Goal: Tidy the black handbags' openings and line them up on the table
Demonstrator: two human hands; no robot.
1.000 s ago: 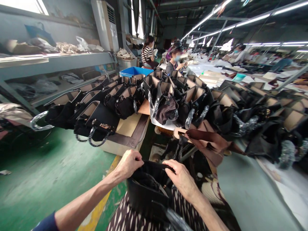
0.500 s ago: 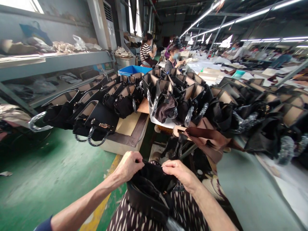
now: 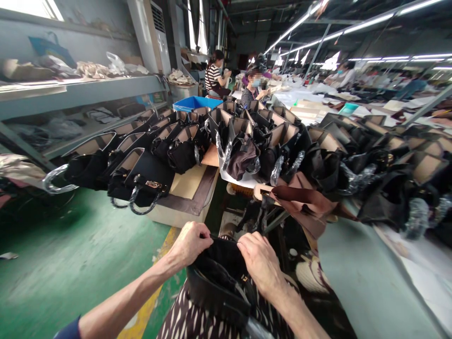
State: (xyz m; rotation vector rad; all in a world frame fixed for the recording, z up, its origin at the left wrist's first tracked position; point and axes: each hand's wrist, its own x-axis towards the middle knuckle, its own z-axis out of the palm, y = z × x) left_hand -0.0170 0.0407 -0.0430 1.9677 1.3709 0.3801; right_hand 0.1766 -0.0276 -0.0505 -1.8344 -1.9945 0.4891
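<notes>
A black handbag [image 3: 215,287] lies on my lap over patterned black-and-white cloth [image 3: 183,315], its opening facing up. My left hand [image 3: 193,242] pinches the bag's far rim at the left, fingers curled around the edge. At the right end of that same rim, my right hand [image 3: 259,256] grips with its fingers bent over the edge; the fingertips are partly hidden. Between the hands the rim is stretched fairly straight. A small gold fitting shows inside near my right hand. Clear plastic wrap covers a part at the bag's lower right.
Rows of black handbags [image 3: 144,174] with plastic-wrapped handles stand ahead, left and right. A brown bag piece [image 3: 303,200] hangs off the table edge. A blue bin [image 3: 197,103] sits farther back, near two seated people. A grey-green surface [image 3: 363,278] lies on my right.
My right hand has turned over and bent its fingers further over the rim, its wrist shifting slightly left. My left hand stays nearly still on the bag.
</notes>
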